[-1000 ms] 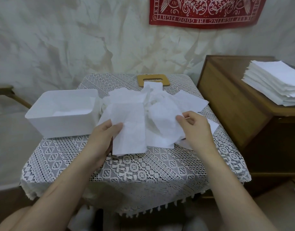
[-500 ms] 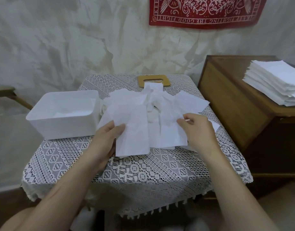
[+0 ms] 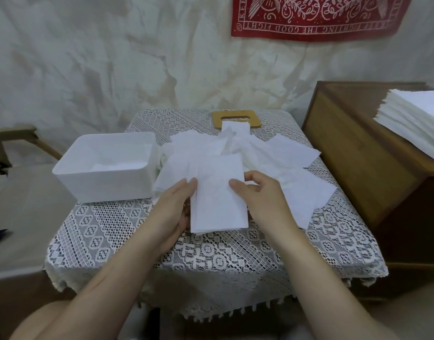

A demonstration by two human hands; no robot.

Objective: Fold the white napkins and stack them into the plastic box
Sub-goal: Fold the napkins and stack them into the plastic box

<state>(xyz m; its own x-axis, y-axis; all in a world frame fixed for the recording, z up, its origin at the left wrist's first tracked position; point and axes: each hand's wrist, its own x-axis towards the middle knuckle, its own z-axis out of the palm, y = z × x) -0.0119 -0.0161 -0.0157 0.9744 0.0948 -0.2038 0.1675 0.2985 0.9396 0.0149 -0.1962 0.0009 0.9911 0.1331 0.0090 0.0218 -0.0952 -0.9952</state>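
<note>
Both bare forearms reach in from the near side. The left hand (image 3: 170,212), fingers straight, touches the left edge of the folded napkin (image 3: 218,197); the right hand (image 3: 262,200), fingers curled, pinches its right edge.

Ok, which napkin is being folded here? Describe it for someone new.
Start at the lace-covered table, right of the white plastic box. Among the loose napkins there, the folded napkin lies nearest, between the left hand and right hand. Unlike the crumpled sheets behind, it is a neat narrow rectangle.
</note>
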